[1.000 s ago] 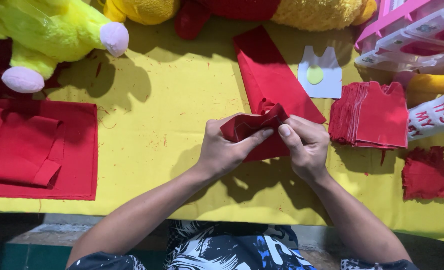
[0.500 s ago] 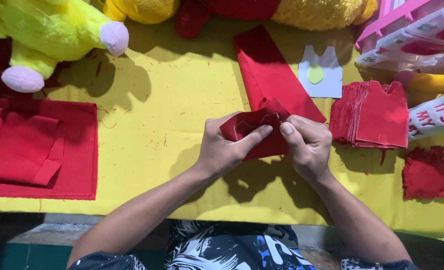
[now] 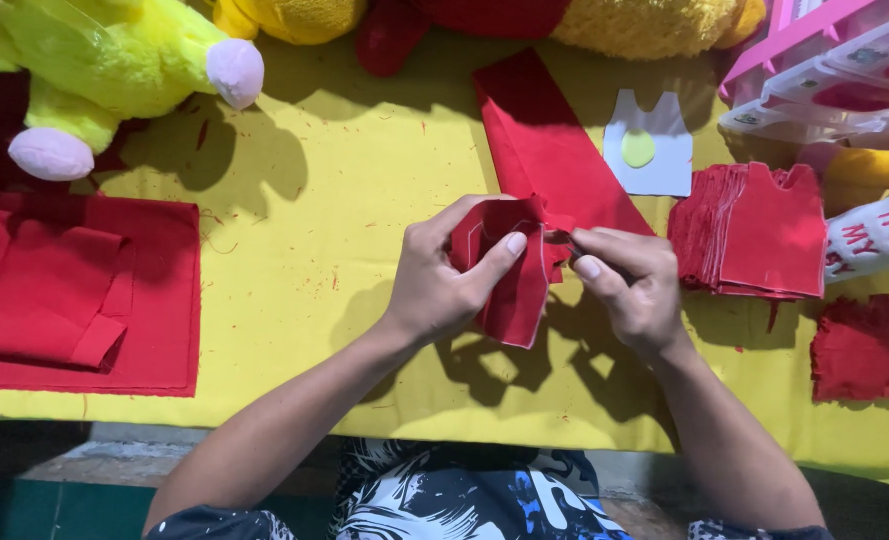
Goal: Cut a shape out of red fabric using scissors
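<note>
Looked like a small plush-toy sewing workshop, yellow-covered surface strewn with red lint, stacked red vest-shaped felt cutouts, white paper pattern, folded red fabric, stuffed yellow toys along the back edge

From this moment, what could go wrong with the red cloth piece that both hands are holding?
1. The left hand and right hand pinch the red cloth piece only near its top; the lower part hangs free, so it may slip or crease.
2. Set down carelessly, it could get lost against the long red strip right behind it.
3. The right elbow might nudge the stack of cut red pieces close by.
</note>
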